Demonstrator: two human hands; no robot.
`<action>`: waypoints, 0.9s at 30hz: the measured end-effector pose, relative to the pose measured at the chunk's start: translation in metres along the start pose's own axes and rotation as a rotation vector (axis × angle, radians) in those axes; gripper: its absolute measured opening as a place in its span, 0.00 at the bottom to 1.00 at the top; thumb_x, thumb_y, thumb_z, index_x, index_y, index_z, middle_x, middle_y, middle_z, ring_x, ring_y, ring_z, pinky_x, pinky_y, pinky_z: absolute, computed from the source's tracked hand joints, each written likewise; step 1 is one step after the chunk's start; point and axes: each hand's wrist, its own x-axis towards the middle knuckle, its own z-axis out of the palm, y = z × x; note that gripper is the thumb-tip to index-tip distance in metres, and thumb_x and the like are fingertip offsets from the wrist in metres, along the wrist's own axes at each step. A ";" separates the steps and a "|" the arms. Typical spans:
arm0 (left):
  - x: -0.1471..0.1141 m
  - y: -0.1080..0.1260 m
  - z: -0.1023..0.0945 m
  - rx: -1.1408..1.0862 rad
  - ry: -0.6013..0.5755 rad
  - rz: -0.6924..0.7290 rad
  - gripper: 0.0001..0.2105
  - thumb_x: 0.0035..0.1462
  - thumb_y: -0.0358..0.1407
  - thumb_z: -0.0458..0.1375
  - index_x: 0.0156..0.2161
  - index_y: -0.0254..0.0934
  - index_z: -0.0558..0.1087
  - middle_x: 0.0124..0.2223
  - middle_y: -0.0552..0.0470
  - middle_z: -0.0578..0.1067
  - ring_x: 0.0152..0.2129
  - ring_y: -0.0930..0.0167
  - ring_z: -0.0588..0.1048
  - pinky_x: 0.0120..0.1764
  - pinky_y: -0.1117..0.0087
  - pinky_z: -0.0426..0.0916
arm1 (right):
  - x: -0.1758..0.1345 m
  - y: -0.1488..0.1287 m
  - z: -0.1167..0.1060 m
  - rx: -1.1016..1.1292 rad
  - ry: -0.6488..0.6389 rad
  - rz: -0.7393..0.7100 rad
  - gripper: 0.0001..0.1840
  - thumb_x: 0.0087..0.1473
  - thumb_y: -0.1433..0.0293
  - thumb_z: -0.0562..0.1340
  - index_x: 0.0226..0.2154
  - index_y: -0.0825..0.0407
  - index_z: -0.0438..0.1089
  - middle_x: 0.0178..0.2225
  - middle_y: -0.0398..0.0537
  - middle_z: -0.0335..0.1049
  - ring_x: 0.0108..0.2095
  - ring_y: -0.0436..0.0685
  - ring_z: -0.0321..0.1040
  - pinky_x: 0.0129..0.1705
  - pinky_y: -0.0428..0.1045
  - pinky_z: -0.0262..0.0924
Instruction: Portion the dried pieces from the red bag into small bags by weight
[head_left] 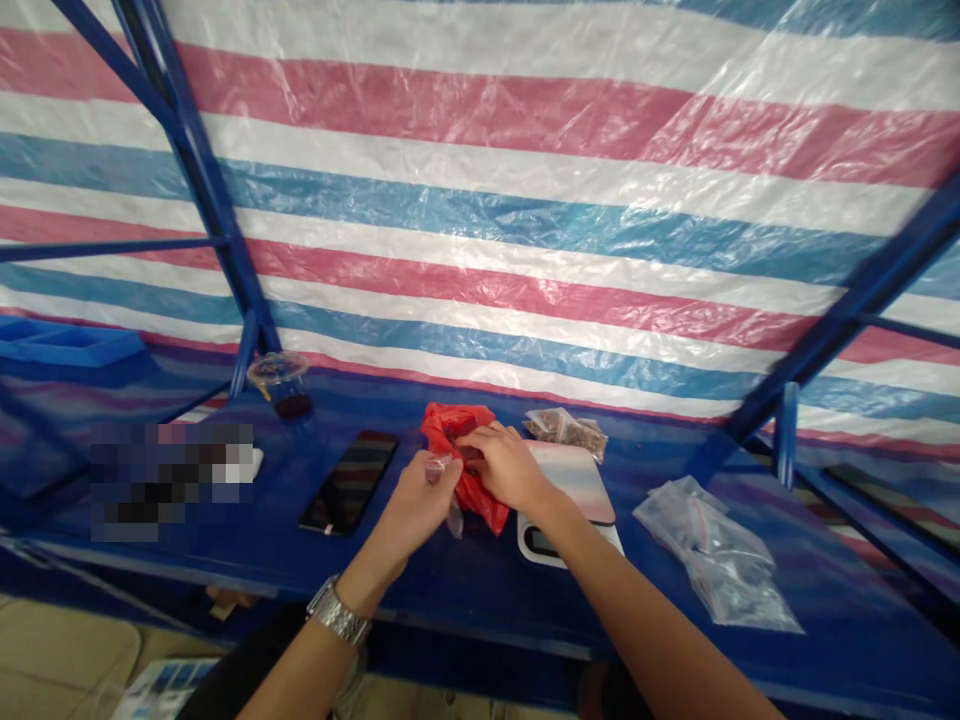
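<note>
My left hand (421, 503) pinches a small clear plastic zip bag (454, 518), which hangs below the fingers. Just right of it, a red plastic bag (486, 508) lies open and crumpled on the blue table (450, 590). My right hand (510, 465) reaches over the mouth of the red bag with bent fingers. Its fingertips are down among dark contents, so what they grip is hidden. Beneath my right forearm sits a white kitchen scale (574, 480), its display partly covered. Behind the scale rests a clear bag of brown dried bits (566, 430).
Several flat clear zip bags (720, 550) lie at the right. To the left are a black phone (350, 482) and a clear lidded cup (283, 385) with dark liquid. A blue tray (82, 345) stands far left. Blue metal posts (199, 170) and a striped sheet (525, 220) border the back.
</note>
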 end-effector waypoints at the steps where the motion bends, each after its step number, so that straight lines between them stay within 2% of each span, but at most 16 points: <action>1: 0.003 -0.001 0.004 -0.011 0.042 -0.004 0.12 0.55 0.44 0.61 0.37 0.36 0.72 0.31 0.50 0.79 0.29 0.66 0.78 0.33 0.70 0.68 | -0.002 -0.001 -0.001 0.020 -0.002 -0.002 0.20 0.57 0.80 0.61 0.49 0.49 0.77 0.49 0.49 0.79 0.50 0.60 0.68 0.50 0.54 0.54; 4: 0.010 -0.006 0.013 0.014 0.123 0.012 0.07 0.51 0.33 0.61 0.37 0.36 0.69 0.32 0.51 0.78 0.30 0.67 0.78 0.34 0.70 0.68 | -0.008 -0.006 -0.002 0.039 0.002 -0.005 0.19 0.57 0.78 0.62 0.50 0.49 0.77 0.49 0.48 0.79 0.49 0.60 0.68 0.49 0.54 0.53; 8: 0.011 -0.009 0.013 0.111 0.163 0.059 0.10 0.46 0.23 0.56 0.35 0.38 0.67 0.31 0.55 0.75 0.29 0.69 0.75 0.34 0.72 0.65 | -0.016 -0.006 -0.010 -0.027 0.026 0.011 0.19 0.58 0.77 0.62 0.50 0.48 0.77 0.49 0.48 0.79 0.50 0.61 0.66 0.50 0.55 0.52; 12: 0.003 -0.006 0.005 0.109 0.193 0.067 0.09 0.46 0.24 0.55 0.33 0.39 0.67 0.28 0.57 0.72 0.27 0.70 0.73 0.34 0.72 0.64 | -0.023 0.000 -0.024 -0.162 0.030 0.051 0.24 0.53 0.82 0.60 0.51 0.51 0.76 0.50 0.51 0.77 0.52 0.62 0.64 0.54 0.56 0.50; 15: -0.002 -0.004 0.003 0.046 0.205 0.069 0.08 0.45 0.26 0.55 0.32 0.39 0.66 0.27 0.57 0.71 0.26 0.70 0.72 0.33 0.72 0.64 | -0.023 -0.001 -0.030 -0.210 -0.004 0.064 0.24 0.52 0.82 0.61 0.49 0.50 0.78 0.49 0.51 0.76 0.52 0.62 0.64 0.54 0.56 0.50; 23: -0.008 0.003 0.014 -0.156 0.207 0.073 0.08 0.43 0.29 0.55 0.32 0.39 0.66 0.29 0.57 0.72 0.27 0.72 0.72 0.33 0.72 0.67 | -0.018 -0.010 -0.027 -0.130 -0.080 0.069 0.16 0.57 0.77 0.63 0.46 0.48 0.79 0.45 0.50 0.78 0.49 0.60 0.68 0.51 0.54 0.52; 27: -0.011 0.006 0.012 -0.170 0.211 0.076 0.08 0.44 0.28 0.55 0.33 0.38 0.66 0.29 0.57 0.72 0.27 0.72 0.72 0.33 0.72 0.67 | -0.018 -0.020 -0.033 -0.247 -0.082 0.051 0.16 0.62 0.77 0.58 0.46 0.51 0.80 0.45 0.55 0.78 0.51 0.64 0.66 0.52 0.56 0.52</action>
